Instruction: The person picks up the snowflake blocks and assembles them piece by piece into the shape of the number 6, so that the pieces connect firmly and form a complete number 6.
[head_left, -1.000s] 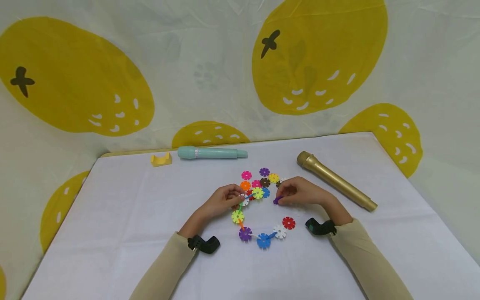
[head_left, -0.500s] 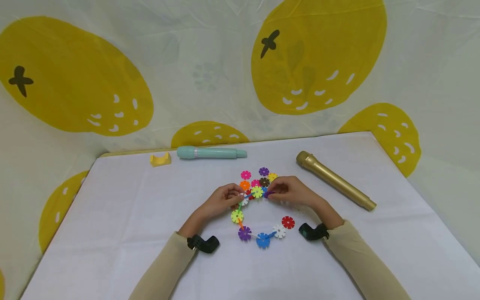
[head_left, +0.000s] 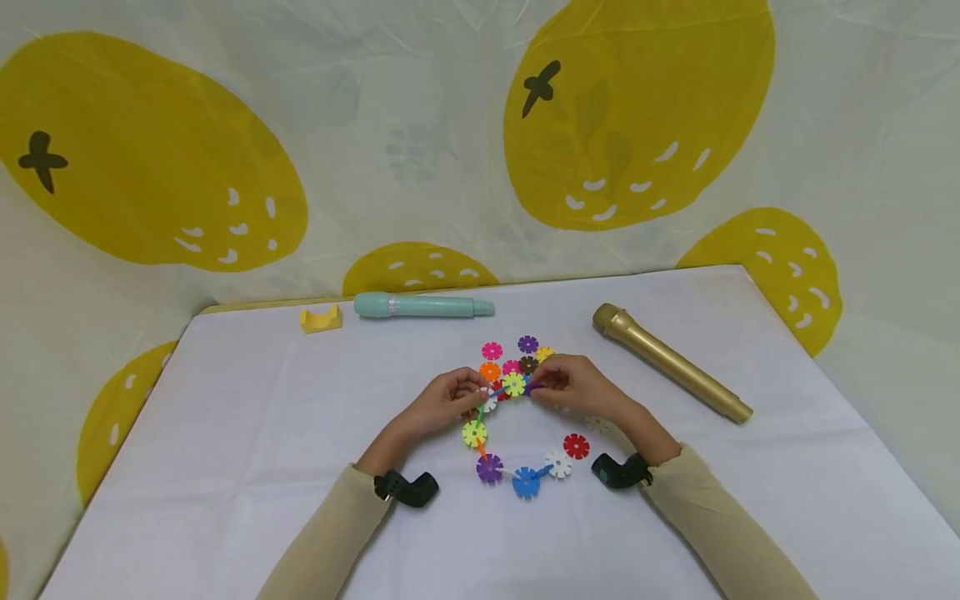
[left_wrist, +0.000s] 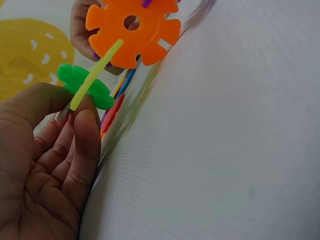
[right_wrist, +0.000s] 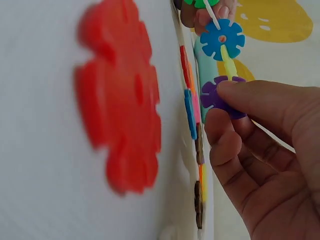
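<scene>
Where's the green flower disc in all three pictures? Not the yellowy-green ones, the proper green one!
Head: the green disc is near the picture's middle, seen thinly, by the left hand.
Left wrist: upper left, crossed by a yellow-green disc seen edge-on.
Right wrist: at the top edge, cut off, above a blue disc.
Shared landmark: the left hand, beside it in every view.

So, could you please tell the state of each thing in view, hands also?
Left hand, pinching green disc
Right hand, pinching purple disc
Purple disc, at one chain end; joint unclear
Disc chain, linked in an open curve
Red disc, lying flat
Rear discs, lying flat
Mint microphone, lying down
Gold microphone, lying slanted
Yellow block, notch upward
</scene>
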